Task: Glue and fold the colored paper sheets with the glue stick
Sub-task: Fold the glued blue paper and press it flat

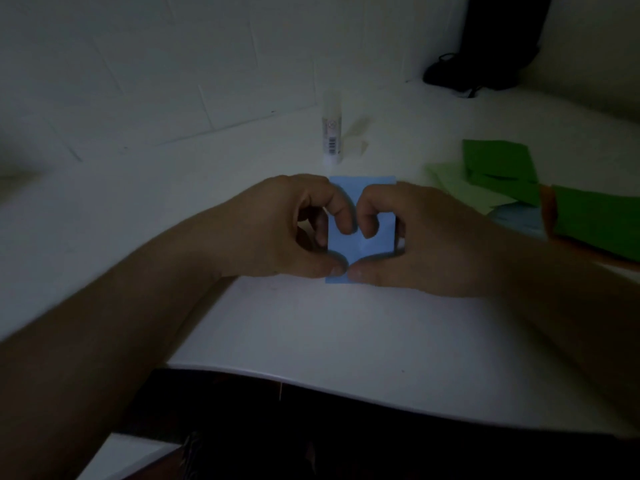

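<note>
A small folded blue paper lies flat on the white table in the middle of the view. My left hand and my right hand both rest on it, curled forefingers pressing its middle and thumbs pressing its near edge. The two hands meet over the sheet and hide its side edges. A capped glue stick stands upright just behind the paper, apart from both hands.
Dark and light green sheets lie in a loose pile at the right, with a pale blue sheet and an orange strip among them. A pale scrap lies beside the glue stick. A dark object stands at the back right. The table's front edge is near me.
</note>
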`<state>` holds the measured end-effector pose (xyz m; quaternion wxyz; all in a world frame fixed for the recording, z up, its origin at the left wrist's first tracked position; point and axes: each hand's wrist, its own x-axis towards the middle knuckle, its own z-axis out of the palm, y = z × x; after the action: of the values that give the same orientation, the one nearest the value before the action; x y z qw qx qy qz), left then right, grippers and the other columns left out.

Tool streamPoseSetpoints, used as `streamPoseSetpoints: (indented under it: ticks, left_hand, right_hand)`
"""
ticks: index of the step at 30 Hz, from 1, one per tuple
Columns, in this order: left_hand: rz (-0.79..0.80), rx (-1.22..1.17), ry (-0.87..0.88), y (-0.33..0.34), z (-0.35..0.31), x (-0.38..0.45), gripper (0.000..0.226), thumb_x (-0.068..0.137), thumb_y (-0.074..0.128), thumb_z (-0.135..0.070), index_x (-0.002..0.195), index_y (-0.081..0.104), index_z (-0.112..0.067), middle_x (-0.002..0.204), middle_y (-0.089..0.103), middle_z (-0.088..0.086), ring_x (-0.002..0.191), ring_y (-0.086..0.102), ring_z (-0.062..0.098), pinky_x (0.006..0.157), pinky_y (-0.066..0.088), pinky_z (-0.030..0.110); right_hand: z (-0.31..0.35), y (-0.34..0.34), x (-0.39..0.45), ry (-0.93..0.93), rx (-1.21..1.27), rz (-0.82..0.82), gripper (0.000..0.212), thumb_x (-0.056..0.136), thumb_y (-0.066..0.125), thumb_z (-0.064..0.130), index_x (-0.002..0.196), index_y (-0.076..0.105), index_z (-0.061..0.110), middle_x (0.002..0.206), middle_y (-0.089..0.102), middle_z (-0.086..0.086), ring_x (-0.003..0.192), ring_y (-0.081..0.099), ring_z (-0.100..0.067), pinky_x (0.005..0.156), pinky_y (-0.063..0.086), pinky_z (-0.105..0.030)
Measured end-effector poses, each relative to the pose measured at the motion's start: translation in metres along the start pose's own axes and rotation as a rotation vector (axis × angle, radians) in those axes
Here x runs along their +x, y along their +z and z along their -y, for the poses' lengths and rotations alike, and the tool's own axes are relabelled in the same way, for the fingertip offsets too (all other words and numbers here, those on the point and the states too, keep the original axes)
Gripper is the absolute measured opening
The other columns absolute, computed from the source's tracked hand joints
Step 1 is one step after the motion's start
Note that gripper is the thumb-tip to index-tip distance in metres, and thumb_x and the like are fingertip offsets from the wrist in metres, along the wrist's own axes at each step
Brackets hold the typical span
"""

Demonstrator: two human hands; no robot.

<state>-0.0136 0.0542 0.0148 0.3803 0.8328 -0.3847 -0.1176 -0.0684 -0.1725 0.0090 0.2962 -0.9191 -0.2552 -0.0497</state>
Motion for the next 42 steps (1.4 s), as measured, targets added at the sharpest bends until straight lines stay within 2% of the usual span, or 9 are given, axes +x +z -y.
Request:
streamPoseSetpoints:
  ticks: [5,8,10,15,18,24,29,34,42]
  left_hand:
    - [0.006,-0.002,-0.003,-0.001,0.000,-0.001,0.040,0.071,0.094,-0.016,0.097,0.068,-0.032,0.095,0.064,-0.005,0.087,0.068,0.018,0.073,0.061,0.035]
    - [0.018,-0.026,-0.010,-0.001,0.001,-0.001,0.038,0.070,0.093,-0.022,0.097,0.068,-0.033,0.091,0.063,-0.007,0.087,0.068,0.020,0.075,0.062,0.041]
    - [0.027,-0.026,-0.018,-0.001,0.001,-0.001,0.038,0.071,0.093,-0.024,0.097,0.068,-0.035,0.090,0.063,-0.006,0.086,0.068,0.021,0.076,0.062,0.042]
    - [0.028,-0.022,-0.013,-0.002,0.001,-0.001,0.039,0.072,0.094,-0.020,0.097,0.068,-0.036,0.089,0.064,-0.006,0.084,0.068,0.018,0.073,0.060,0.031]
    - [0.023,0.003,-0.008,-0.001,0.001,0.000,0.039,0.072,0.093,-0.019,0.098,0.068,-0.035,0.092,0.063,-0.007,0.085,0.068,0.016,0.073,0.060,0.031]
    - [-0.001,0.048,0.009,0.001,0.000,0.000,0.043,0.068,0.095,-0.026,0.097,0.066,-0.036,0.095,0.063,-0.007,0.082,0.065,0.014,0.069,0.057,0.027]
    - [-0.010,0.121,0.032,0.002,0.000,0.000,0.046,0.065,0.094,-0.040,0.100,0.064,-0.041,0.100,0.061,-0.015,0.088,0.062,0.012,0.077,0.055,0.029]
    - [0.034,0.081,-0.011,-0.003,-0.001,-0.001,0.051,0.064,0.096,-0.035,0.107,0.068,-0.038,0.083,0.058,-0.015,0.070,0.059,0.005,0.068,0.048,0.018]
    - [0.036,0.141,0.031,-0.003,0.000,0.001,0.055,0.063,0.096,-0.035,0.109,0.066,-0.038,0.096,0.059,-0.023,0.078,0.056,0.002,0.070,0.041,0.008]
  right_hand:
    - [-0.006,-0.002,0.004,0.005,-0.040,0.051,0.041,0.066,0.085,0.050,0.079,0.051,0.031,0.092,0.055,0.011,0.085,0.052,0.001,0.065,0.037,-0.012]
    - [-0.013,-0.010,0.005,0.070,-0.103,0.087,0.045,0.058,0.080,0.063,0.081,0.051,0.037,0.094,0.050,0.011,0.085,0.049,-0.001,0.069,0.041,-0.028]
    - [-0.014,-0.014,0.004,0.092,-0.118,0.121,0.046,0.057,0.081,0.062,0.085,0.052,0.040,0.095,0.046,0.016,0.087,0.048,0.001,0.071,0.039,-0.026]
    - [-0.012,-0.024,0.002,0.091,-0.058,0.186,0.046,0.056,0.084,0.054,0.089,0.054,0.042,0.095,0.050,0.027,0.087,0.049,0.005,0.068,0.037,-0.009]
    - [-0.008,-0.020,0.004,0.064,0.001,0.079,0.035,0.063,0.076,0.054,0.085,0.055,0.036,0.090,0.052,0.029,0.081,0.046,0.009,0.064,0.033,-0.004]
    - [-0.010,0.000,0.009,0.076,-0.115,0.002,0.039,0.062,0.074,0.064,0.080,0.051,0.038,0.096,0.048,0.008,0.093,0.046,-0.016,0.074,0.034,-0.033]
    - [-0.010,-0.005,0.008,0.096,-0.089,0.020,0.040,0.057,0.073,0.066,0.077,0.049,0.041,0.096,0.047,0.009,0.093,0.045,-0.015,0.073,0.034,-0.032]
    - [-0.018,-0.015,0.006,0.137,-0.144,0.067,0.046,0.054,0.079,0.062,0.087,0.054,0.042,0.103,0.044,0.018,0.094,0.042,-0.002,0.078,0.037,-0.031]
    - [-0.006,-0.005,0.014,0.131,-0.205,-0.018,0.068,0.046,0.069,0.079,0.099,0.044,0.044,0.115,0.039,0.011,0.106,0.040,-0.016,0.085,0.041,-0.039]
